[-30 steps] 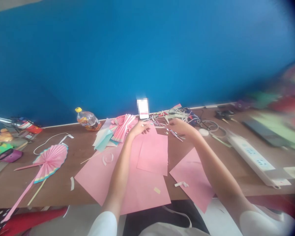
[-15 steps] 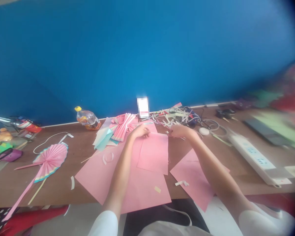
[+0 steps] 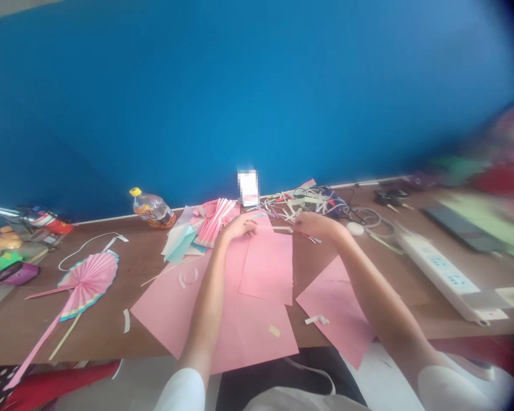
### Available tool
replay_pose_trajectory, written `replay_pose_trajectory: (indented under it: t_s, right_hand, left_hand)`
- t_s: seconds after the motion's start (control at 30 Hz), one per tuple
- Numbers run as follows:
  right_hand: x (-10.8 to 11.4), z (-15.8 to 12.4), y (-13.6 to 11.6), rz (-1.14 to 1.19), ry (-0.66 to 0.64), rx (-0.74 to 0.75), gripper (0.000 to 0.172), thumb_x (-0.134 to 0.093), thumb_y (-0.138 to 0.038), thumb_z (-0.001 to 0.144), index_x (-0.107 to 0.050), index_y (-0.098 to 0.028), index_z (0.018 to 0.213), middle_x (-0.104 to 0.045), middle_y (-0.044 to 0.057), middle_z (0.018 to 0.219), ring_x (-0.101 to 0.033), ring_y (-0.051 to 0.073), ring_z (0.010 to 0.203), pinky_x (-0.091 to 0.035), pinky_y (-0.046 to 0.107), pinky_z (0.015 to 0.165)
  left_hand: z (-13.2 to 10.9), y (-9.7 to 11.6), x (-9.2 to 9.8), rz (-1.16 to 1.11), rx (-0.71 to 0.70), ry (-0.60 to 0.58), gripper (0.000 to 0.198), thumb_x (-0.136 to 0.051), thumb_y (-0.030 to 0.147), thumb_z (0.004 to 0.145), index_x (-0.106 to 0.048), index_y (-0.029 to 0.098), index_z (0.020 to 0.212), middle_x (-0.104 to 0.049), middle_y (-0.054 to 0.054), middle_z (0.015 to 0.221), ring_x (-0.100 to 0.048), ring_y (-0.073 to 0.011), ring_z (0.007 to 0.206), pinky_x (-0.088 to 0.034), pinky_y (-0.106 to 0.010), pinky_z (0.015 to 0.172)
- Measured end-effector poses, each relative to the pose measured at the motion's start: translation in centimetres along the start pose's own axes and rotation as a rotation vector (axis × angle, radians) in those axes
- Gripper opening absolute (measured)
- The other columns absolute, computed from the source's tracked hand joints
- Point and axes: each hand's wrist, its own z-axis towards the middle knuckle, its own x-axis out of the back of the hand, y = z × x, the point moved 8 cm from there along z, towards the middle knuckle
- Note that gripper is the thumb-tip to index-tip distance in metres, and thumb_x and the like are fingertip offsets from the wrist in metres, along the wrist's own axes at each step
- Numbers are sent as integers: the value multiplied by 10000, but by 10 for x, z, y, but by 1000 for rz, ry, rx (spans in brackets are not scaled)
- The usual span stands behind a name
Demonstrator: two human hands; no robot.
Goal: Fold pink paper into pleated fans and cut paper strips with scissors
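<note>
A small pink paper sheet (image 3: 268, 268) lies on a larger pink sheet (image 3: 248, 337) on the brown table. My left hand (image 3: 241, 226) is just off the small sheet's upper left corner. Its fingers are curled together, and what they hold, if anything, is hidden. Past the upper right corner, my right hand (image 3: 310, 224) pinches a narrow white strip (image 3: 281, 229) that points left along the sheet's top edge. Another pink sheet (image 3: 329, 308) lies under my right forearm, with a curled white scrap (image 3: 317, 319) on it.
Folded pink paper (image 3: 214, 220) and pale blue paper (image 3: 180, 242) lie left of my hands. Behind my right hand is a heap of paper strips (image 3: 302, 200). A bottle (image 3: 152, 210), a pink paper fan (image 3: 88, 279) and a power strip (image 3: 443, 274) are farther out.
My left hand has shifted slightly left, away from the small sheet's top edge. The white strip now shows more plainly beside my right hand. The sheets lie as before.
</note>
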Motion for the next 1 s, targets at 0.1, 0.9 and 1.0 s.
replay_pose_trajectory:
  t_s: [0.1,0.9,1.0]
  right_hand:
    - [11,-6,-5,80,76,11,256,-509,-341,873,-670,-150,925,-651,46,583,-598,175,567,-389,266,592]
    - [19,-25,-62,116,198,329,202,-470,-200,837,-662,-197,899,-691,18,702,-575,138,626,-353,242,587]
    - [20,-22,-62,94,236,343,194,-481,-228,855,-669,-198,893,-702,23,729,-583,149,661,-351,250,610]
  left_hand:
    - [-6,7,6,-45,-8,10,366,-706,346,814,-623,107,1078,-734,-123,840,-704,-177,710,-549,-306,689]
    - [-23,100,-53,200,-323,-19,343,-590,461,879,-661,180,1062,-695,-68,968,-607,-125,648,-451,-252,641]
    - [-23,97,-43,212,-290,33,351,-611,461,859,-680,180,1056,-692,-61,935,-538,-103,569,-405,-236,553]
